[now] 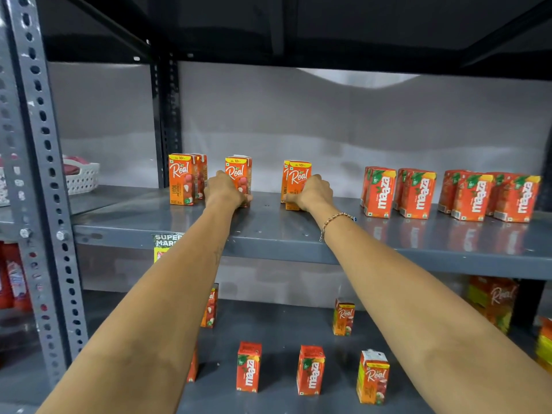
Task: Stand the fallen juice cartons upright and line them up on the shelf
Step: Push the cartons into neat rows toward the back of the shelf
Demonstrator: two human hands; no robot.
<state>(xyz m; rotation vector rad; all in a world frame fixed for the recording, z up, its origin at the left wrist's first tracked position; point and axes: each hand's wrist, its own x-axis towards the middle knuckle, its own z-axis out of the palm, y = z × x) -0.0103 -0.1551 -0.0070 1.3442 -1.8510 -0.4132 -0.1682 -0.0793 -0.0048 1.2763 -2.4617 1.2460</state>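
On the grey middle shelf (268, 231) stand orange Real juice cartons, all upright. My left hand (225, 191) is closed around the base of the middle Real carton (239, 171). My right hand (312, 194) grips the lower part of the right Real carton (298, 176), with another carton just behind it. A further pair of Real cartons (182, 179) stands untouched at the left. Several red Maaza cartons (418, 194) stand in pairs along the right of the same shelf.
The lower shelf (277, 333) holds scattered upright cartons: two Maaza cartons (248, 366), Real cartons (372, 377) and boxes at the far right (493, 303). A white basket (82, 177) sits on the neighbouring shelf left. A perforated steel upright (38, 162) stands at left.
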